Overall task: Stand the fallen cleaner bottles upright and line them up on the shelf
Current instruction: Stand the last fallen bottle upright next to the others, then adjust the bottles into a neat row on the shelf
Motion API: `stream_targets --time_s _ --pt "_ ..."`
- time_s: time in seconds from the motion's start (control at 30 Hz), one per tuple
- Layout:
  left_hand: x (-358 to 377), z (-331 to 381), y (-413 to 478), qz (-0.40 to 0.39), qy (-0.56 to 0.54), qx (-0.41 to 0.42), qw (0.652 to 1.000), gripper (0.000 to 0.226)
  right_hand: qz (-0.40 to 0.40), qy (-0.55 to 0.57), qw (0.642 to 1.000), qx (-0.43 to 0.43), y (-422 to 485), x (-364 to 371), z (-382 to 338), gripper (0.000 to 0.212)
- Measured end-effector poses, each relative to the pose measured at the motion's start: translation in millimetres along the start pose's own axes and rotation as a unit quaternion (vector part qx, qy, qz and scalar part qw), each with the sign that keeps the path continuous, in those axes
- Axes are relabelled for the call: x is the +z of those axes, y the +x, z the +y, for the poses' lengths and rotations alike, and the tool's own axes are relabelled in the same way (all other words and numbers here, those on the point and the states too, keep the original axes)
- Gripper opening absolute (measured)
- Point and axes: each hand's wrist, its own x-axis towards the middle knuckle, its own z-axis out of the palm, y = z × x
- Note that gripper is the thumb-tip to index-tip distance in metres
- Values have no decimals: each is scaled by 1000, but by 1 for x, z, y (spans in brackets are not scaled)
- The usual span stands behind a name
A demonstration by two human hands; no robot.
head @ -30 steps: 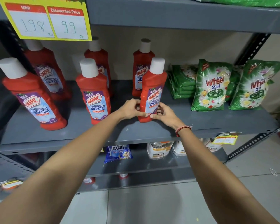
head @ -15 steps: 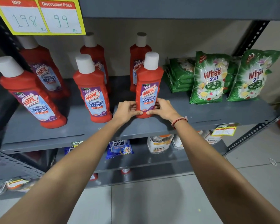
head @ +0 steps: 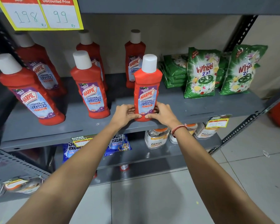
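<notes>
Gripping the front-right bottle [head: 147, 92] at its base, left hand [head: 126, 114] & right hand [head: 162, 113] both have fingers [head: 137, 116] wrapped on it; it stands upright right at the shelf [head: 200, 109] front lip. Risk, imo: a nudge forward tips it off; shoving left of it knocks the middle bottle [head: 91, 94].

The yellow price sign [head: 39, 13] runs off the top edge, its upper line cut. The two hands [head: 125, 113] cover the base of the front bottle [head: 147, 88], which in turn hides the lower label of the rear bottle [head: 134, 62]. On the lower shelf [head: 152, 152], the jars [head: 155, 138] and blue packets [head: 120, 143] sit half hidden behind the upper shelf's lip [head: 55, 138], and the small price tags [head: 217, 122] there are too blurred to read.
</notes>
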Motion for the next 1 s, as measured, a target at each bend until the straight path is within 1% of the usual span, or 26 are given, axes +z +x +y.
stream_targets --time_s 0.5,0.7,0.77,0.83,0.87,0.93,1.0 --pt "2 -4 -6 -6 -18 8 1000 50 3 -2 1000 1 -11 0 -5 58" --pt "3 4 -9 -6 13 15 1000 54 9 14 1000 5 -15 0 -9 61" --pt "1 7 -15 -9 30 21 999 54 14 6 1000 20 -20 2 -11 61" --pt "-5 4 -23 19 57 20 998 58 46 -41 997 50 -25 7 -9 57" --pt "-12 0 -30 50 66 13 996 57 74 -76 992 74 -29 11 -7 50" --pt "-31 -11 -44 124 66 0 990 45 130 -130 975 123 -42 22 -7 29" --pt "-58 -25 -62 197 66 -11 978 28 142 -124 974 124 -52 39 -17 16"
